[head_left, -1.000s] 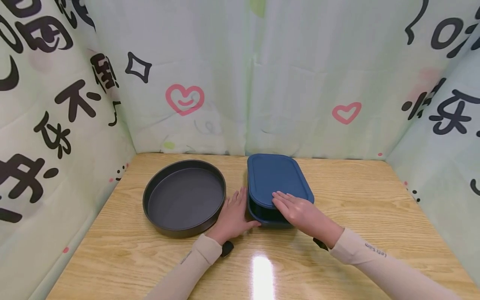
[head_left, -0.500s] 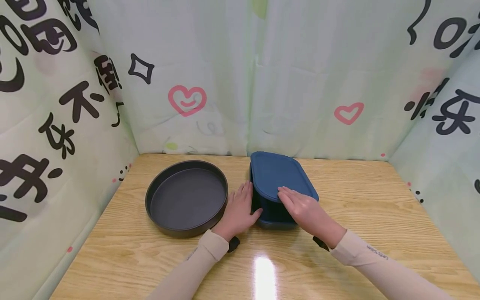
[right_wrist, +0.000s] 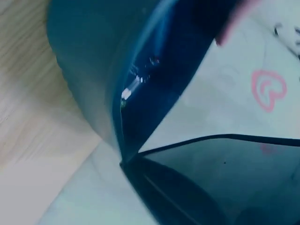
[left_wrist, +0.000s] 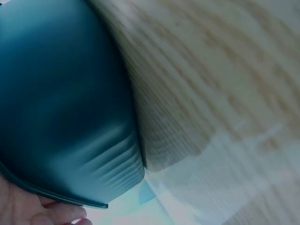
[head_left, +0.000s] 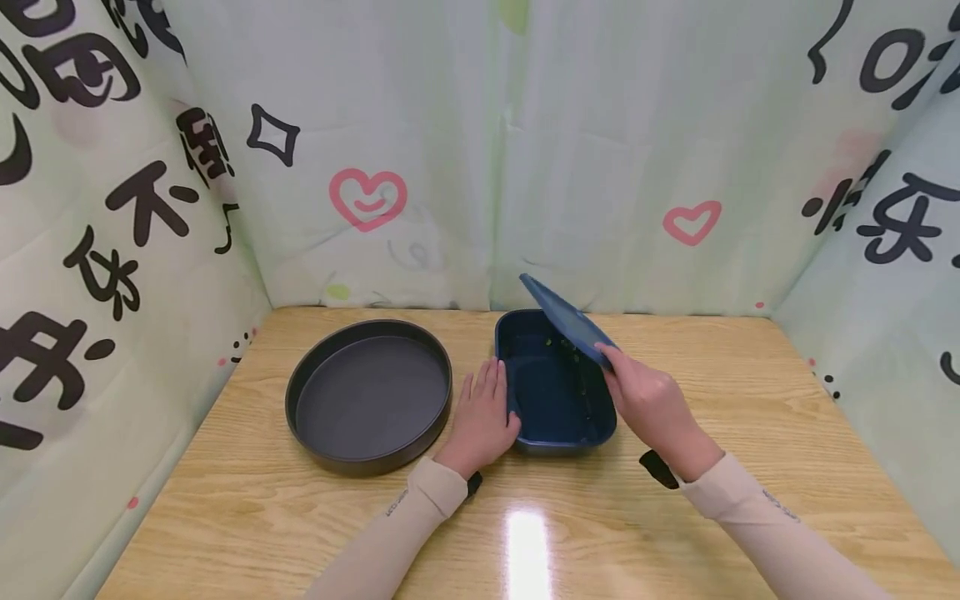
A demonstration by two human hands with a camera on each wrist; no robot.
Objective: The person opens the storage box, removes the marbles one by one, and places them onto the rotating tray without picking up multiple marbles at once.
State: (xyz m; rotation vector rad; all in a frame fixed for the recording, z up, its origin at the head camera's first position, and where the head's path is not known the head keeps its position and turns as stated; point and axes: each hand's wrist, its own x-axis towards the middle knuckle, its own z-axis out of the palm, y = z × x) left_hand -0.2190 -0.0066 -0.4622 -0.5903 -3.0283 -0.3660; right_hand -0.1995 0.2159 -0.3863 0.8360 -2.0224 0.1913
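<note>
A dark blue rectangular container stands uncovered on the table in the head view. Its flat blue lid is raised and steeply tilted above the right side. My right hand grips the lid by its near edge, the fingers partly hidden behind it. In the right wrist view the lid meets the container's rim at a corner. My left hand rests along the container's left side with straight fingers; the left wrist view shows its fingertips at the rim. Small yellow-green specks show near the right inner wall.
A round dark grey pan with a low wall sits just left of my left hand. Printed curtains hang behind the wooden table and along both sides.
The lid has gone from lying skewed over the container to tilted up on its right side, baring the inside. My right hand has moved right with it; the left hand stays against the container.
</note>
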